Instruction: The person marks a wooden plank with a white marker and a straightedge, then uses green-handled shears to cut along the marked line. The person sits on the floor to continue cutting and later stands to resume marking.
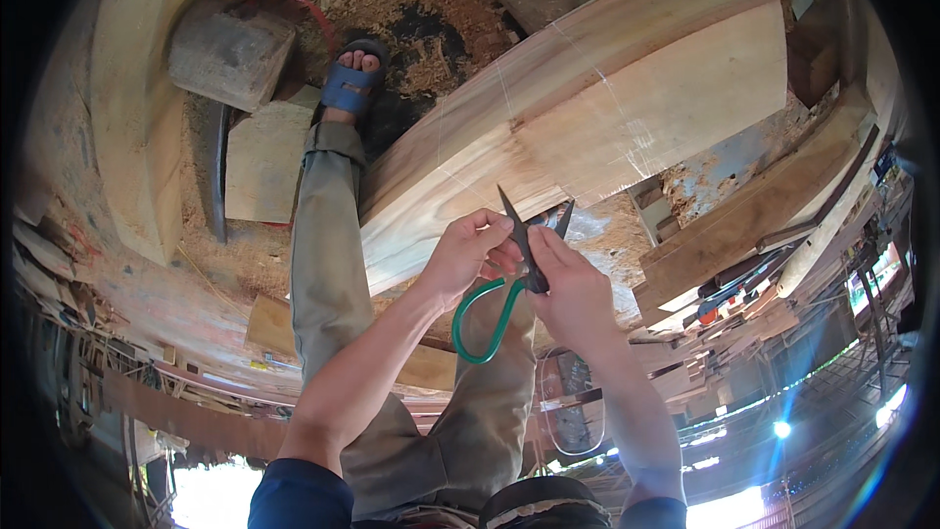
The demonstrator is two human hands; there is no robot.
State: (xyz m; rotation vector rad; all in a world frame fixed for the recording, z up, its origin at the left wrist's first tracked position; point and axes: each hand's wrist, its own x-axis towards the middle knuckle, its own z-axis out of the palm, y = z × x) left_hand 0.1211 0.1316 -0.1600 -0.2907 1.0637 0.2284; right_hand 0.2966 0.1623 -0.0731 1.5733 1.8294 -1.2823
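Held in front of my legs is a pair of scissors (502, 321) with dark blades and a green looped handle, its blades spread apart and their tips pointing away from me. My left hand (464, 260) pinches one blade between thumb and fingertips. My right hand (573, 292) is closed round the scissors near the pivot, and its fingers hide part of the other blade. Just beyond both hands lies a large squared timber (627, 108), slanting up to the right, with thin pale lines and scribbled marks on its faces.
My foot in a blue sandal (350, 88) rests left of the timber. A wooden block (262, 162) and a mallet-like block (230, 54) lie beside a long curved timber (142, 98) on the left. Sawdust (421, 0) covers the ground. Planks (754, 206) are at the right.
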